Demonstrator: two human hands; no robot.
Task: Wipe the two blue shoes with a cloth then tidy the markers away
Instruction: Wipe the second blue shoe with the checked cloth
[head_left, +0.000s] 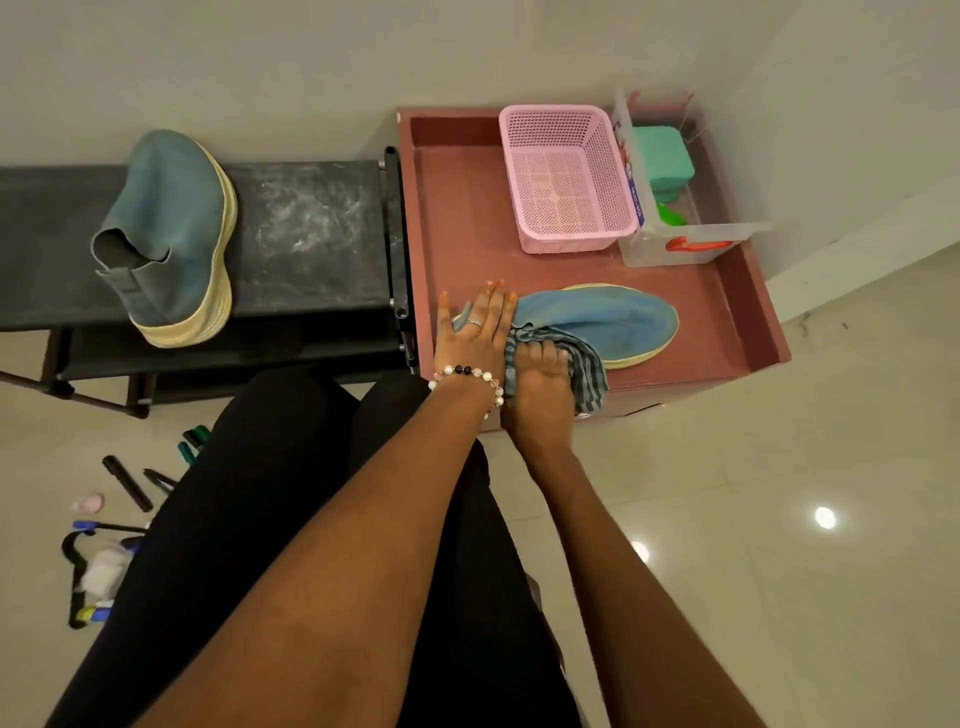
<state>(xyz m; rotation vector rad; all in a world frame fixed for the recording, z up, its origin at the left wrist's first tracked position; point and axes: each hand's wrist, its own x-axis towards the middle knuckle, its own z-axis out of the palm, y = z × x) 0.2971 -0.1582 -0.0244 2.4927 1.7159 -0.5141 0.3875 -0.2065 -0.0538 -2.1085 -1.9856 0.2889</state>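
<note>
Markers (156, 478), a scatter of black, green and blue pens, lie on the pale tiled floor (779, 493) down at the near left, beside a small pink eraser-like piece (88, 503) and some white wadding (101, 569), well apart from the action. Up ahead, both arms reach onto the reddish-brown tray-topped table (727, 312). Right hand (537, 387) has its grip curled tight around a grey striped cloth (584, 371), pressing it against the near side of the blue knit slip-on shoe with a cream sole (608, 319), which lies flat on that table, toe to the right. Left hand (475, 327), ringed and wearing a bead bracelet, lies on the shoe's heel end with fingers straight, grip apart. Further left, the second blue shoe (169, 234) sits tipped on a dusty black shoe rack (311, 234). At the back of the table stand a pink perforated plastic basket (566, 176) and, just beside it, a clear plastic box (691, 239) holding green things.
</note>
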